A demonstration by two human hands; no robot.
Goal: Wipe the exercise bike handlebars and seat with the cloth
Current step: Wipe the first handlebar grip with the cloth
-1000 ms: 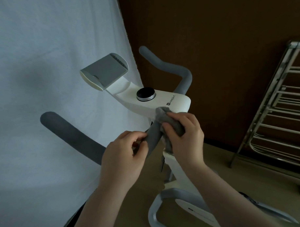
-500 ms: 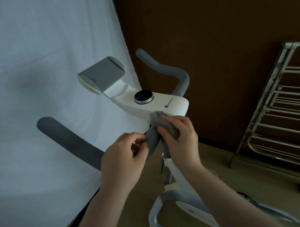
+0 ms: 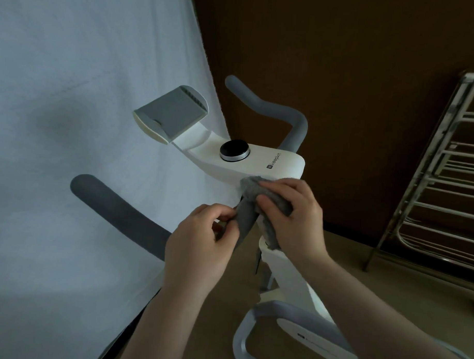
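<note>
The seat of the white exercise bike (image 3: 286, 264) is out of frame, and its grey foam handlebar (image 3: 127, 215) disappears behind the left hand (image 3: 201, 245). That hand's curled fingers pinch the handlebar's inner stretch. The right hand (image 3: 291, 210) grips the fuzzy grey cloth (image 3: 257, 190), pressed against the handlebar just under the white console.

**A room at home, set up for exercise**

This looks like a domestic room rather than a gym. A single white exercise bike (image 3: 258, 164) with grey padded handlebars (image 3: 270, 110) stands on a plain tan floor (image 3: 343, 263). A large white sheet (image 3: 84, 120) hangs as a backdrop on the left, against a dark brown wall (image 3: 342, 62). A folding metal drying rack (image 3: 431, 191) leans at the right, a household item.
</note>
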